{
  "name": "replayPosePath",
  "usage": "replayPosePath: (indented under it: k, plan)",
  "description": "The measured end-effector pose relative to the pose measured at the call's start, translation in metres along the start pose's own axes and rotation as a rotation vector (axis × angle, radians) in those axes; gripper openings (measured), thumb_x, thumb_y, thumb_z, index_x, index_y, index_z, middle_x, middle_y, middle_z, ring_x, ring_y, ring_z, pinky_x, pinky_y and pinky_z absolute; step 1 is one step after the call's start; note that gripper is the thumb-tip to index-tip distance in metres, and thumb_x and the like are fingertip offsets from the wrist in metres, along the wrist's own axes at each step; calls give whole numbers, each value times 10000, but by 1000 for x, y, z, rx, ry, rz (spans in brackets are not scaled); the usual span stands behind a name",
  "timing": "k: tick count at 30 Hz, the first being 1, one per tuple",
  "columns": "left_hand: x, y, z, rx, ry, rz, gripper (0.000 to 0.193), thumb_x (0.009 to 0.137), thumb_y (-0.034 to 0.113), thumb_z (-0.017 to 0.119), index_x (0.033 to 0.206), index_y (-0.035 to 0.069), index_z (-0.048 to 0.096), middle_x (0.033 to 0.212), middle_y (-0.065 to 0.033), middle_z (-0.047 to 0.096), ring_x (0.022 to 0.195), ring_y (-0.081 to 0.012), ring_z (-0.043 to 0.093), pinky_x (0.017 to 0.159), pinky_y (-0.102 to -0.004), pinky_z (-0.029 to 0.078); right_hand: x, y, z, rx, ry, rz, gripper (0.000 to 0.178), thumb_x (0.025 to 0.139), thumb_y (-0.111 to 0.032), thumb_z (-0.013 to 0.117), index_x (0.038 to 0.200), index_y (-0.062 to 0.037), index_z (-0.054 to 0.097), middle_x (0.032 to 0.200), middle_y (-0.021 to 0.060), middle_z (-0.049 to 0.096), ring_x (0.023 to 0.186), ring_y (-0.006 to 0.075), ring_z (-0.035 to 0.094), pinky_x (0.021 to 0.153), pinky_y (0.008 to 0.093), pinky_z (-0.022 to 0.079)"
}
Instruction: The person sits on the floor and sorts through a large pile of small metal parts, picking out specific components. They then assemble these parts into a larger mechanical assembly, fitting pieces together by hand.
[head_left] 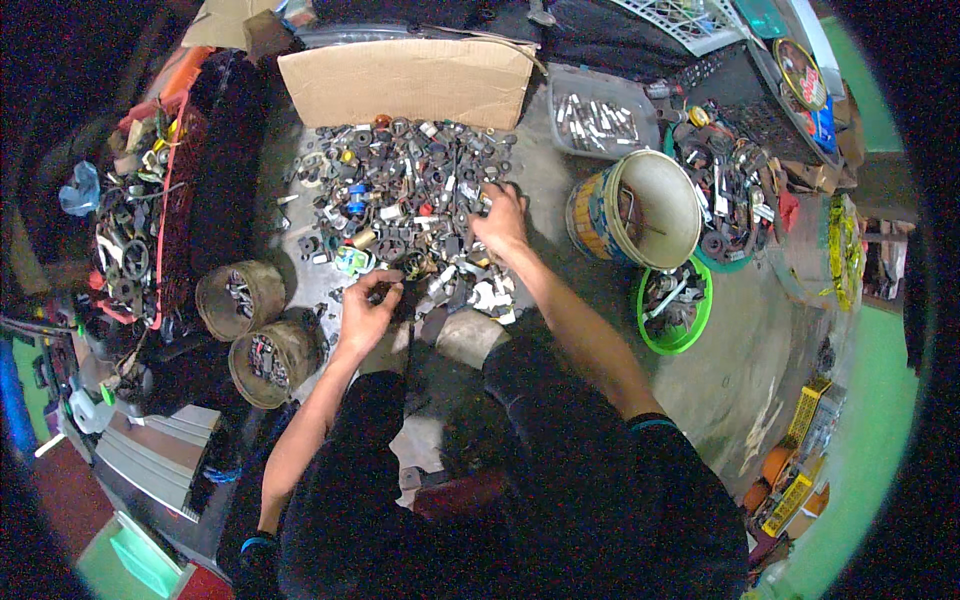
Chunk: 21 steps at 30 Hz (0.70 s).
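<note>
A wide pile of small mixed metal and plastic parts (415, 185) lies spread on the floor in front of me. My left hand (368, 315) is at the pile's near edge, its fingers curled together around something small and dark that I cannot make out. Close to those fingertips lies a crumpled green and white piece (353, 261). At the right side of the pile, my right hand (502, 222) reaches down with bent fingers and thumb drawn in among the parts; what they grip is too small to tell. A blue part (356, 199) sits left of centre in the heap.
Cardboard (410, 85) borders the pile's far side. To the right stand a large bucket (583, 215), a green basin (707, 310) and a clear bin (645, 105) of pale parts. Two dirty pots (212, 300) and a red crate (172, 230) of scrap are on the left.
</note>
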<state>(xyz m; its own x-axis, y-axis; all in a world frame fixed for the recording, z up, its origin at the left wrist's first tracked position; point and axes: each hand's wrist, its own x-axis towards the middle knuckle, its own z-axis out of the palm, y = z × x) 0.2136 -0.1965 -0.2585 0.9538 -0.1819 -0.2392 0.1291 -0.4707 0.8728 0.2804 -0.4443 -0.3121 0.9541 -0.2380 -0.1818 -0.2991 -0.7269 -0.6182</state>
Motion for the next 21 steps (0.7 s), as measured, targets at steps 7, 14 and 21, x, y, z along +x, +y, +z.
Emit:
replayPosePath:
  k: [7, 14, 21]
  plan:
    - [3, 8, 5, -46, -23, -59, 187, 844, 70, 643, 1011, -9, 669, 944, -101, 695, 866, -159, 643, 817, -288, 489, -15, -2, -6, 377, -142, -73, 441, 707, -3, 725, 1138, -50, 646, 1085, 116, 664, 986, 227, 638, 864, 314, 502]
    - [7, 9, 2, -38, -26, -73, 204, 850, 63, 633, 1037, -18, 651, 952, -94, 692, 859, -145, 639, 813, -282, 489, -27, -31, -13, 592, -377, -242, 473, 750, 87, 642, 1203, -48, 606, 1106, 70, 672, 932, 158, 646, 797, 330, 545]
    - [8, 0, 4, -69, -24, -46, 207, 841, 58, 643, 1034, -18, 643, 958, -90, 691, 872, -152, 640, 815, -286, 489, -25, 8, 3, 320, -106, -290, 526, 753, -73, 707, 1254, -51, 551, 1134, 177, 642, 1054, 293, 619, 904, 375, 484]
